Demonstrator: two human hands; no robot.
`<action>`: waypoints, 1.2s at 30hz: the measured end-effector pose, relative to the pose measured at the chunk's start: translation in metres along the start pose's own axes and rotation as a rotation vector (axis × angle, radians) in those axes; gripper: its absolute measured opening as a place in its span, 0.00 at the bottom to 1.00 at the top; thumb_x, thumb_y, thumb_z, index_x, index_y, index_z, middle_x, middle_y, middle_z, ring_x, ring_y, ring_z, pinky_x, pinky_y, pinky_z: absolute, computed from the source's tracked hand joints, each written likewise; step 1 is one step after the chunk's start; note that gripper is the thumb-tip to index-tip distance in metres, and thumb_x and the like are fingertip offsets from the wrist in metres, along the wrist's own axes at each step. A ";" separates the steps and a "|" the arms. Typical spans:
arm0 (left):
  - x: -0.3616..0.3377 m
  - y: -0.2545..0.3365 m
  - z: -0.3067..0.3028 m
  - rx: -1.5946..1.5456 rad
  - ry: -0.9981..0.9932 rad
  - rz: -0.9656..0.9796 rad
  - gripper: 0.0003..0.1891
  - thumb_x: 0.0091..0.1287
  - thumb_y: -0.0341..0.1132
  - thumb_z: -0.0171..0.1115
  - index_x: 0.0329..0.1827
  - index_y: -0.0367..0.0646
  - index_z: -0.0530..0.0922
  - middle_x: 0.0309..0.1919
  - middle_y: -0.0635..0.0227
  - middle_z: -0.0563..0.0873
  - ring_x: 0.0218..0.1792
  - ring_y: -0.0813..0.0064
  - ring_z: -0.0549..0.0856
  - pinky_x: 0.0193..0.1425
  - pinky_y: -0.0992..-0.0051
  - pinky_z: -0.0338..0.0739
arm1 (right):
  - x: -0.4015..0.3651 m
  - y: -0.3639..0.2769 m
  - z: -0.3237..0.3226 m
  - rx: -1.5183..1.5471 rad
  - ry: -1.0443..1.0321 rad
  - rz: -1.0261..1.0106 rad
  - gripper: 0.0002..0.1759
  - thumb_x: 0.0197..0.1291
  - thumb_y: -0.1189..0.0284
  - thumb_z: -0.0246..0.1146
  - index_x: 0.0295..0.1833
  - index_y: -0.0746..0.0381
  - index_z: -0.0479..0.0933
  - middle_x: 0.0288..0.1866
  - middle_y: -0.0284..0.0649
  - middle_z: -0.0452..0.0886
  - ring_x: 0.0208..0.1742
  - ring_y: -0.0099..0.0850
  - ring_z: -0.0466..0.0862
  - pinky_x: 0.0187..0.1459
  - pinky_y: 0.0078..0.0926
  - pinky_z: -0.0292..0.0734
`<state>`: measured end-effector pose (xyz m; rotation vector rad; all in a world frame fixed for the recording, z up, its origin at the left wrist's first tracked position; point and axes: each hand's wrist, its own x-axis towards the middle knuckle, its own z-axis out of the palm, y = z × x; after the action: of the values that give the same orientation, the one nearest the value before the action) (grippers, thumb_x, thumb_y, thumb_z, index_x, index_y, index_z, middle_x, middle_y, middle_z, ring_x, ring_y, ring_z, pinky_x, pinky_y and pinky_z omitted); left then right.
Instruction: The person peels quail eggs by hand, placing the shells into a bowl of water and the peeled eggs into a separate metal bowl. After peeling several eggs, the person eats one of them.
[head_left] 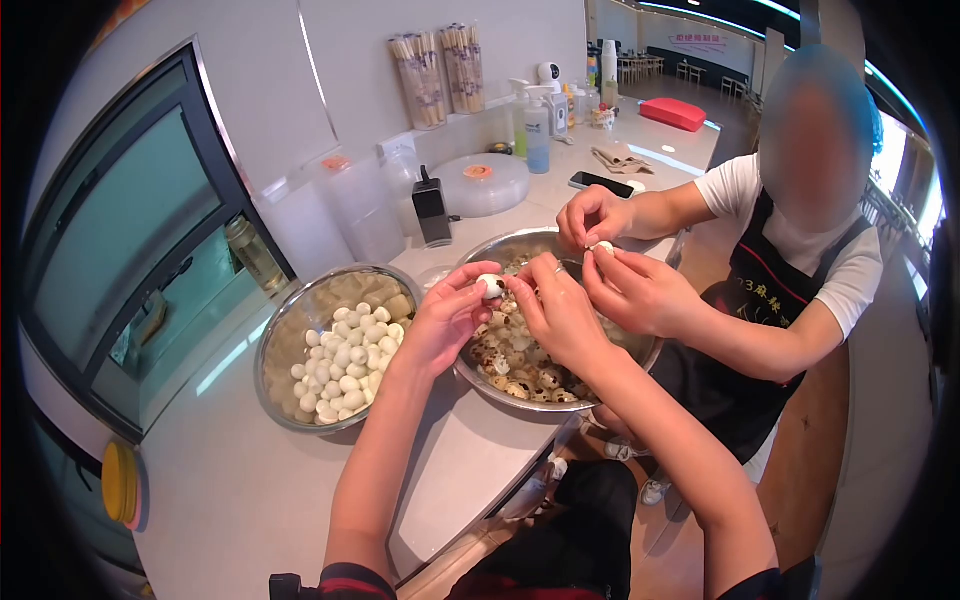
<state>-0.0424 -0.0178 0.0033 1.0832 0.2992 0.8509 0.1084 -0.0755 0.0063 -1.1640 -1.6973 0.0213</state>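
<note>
Between the fingers of my left hand (445,318) is a quail egg (491,287), mostly white with a dark speckled bit of shell at its right side. My right hand (562,312) has its fingertips pinched at that shell edge. Both hands are above a metal bowl (525,402) of speckled quail eggs (548,378) and loose shell pieces. Left of my left hand, a second metal bowl (268,375) holds many peeled white eggs (345,360). Across the speckled-egg bowl, a co-worker's hands (625,285) hold another small white egg (602,247).
The co-worker (770,290) stands at the right counter edge. Behind the bowls are a black device (432,210), a round plastic container (485,183), pump bottles (537,135) and a phone (602,185). A red case (672,114) lies farther back. A glass jar (255,255) stands at left.
</note>
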 end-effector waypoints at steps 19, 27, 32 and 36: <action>-0.001 0.002 0.006 0.166 0.020 -0.064 0.15 0.53 0.32 0.62 0.43 0.39 0.72 0.38 0.70 0.76 0.40 0.80 0.76 0.46 0.80 0.72 | -0.001 -0.002 0.004 -0.132 0.006 -0.126 0.06 0.54 0.79 0.51 0.36 0.67 0.62 0.29 0.47 0.70 0.29 0.45 0.75 0.27 0.38 0.68; -0.001 0.001 0.006 0.164 0.015 -0.032 0.17 0.54 0.30 0.62 0.46 0.39 0.71 0.39 0.66 0.78 0.37 0.77 0.79 0.40 0.82 0.74 | 0.002 0.006 0.003 -0.103 0.132 -0.086 0.05 0.55 0.79 0.51 0.34 0.67 0.61 0.27 0.48 0.71 0.27 0.46 0.75 0.26 0.38 0.68; -0.002 0.003 0.010 0.127 0.002 -0.024 0.16 0.54 0.29 0.62 0.46 0.38 0.71 0.39 0.66 0.78 0.37 0.76 0.80 0.36 0.84 0.74 | 0.001 0.003 0.001 -0.065 0.133 -0.047 0.04 0.56 0.78 0.51 0.34 0.67 0.63 0.29 0.47 0.71 0.26 0.45 0.75 0.27 0.37 0.69; 0.000 0.001 0.005 0.129 -0.011 -0.009 0.15 0.55 0.28 0.60 0.45 0.38 0.71 0.38 0.66 0.79 0.37 0.77 0.80 0.36 0.84 0.74 | 0.002 -0.002 -0.002 0.073 0.056 -0.091 0.05 0.56 0.75 0.51 0.32 0.65 0.65 0.29 0.46 0.71 0.27 0.44 0.75 0.28 0.36 0.69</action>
<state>-0.0400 -0.0207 0.0059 1.2048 0.3532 0.8265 0.1080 -0.0760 0.0098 -1.0241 -1.6843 -0.0060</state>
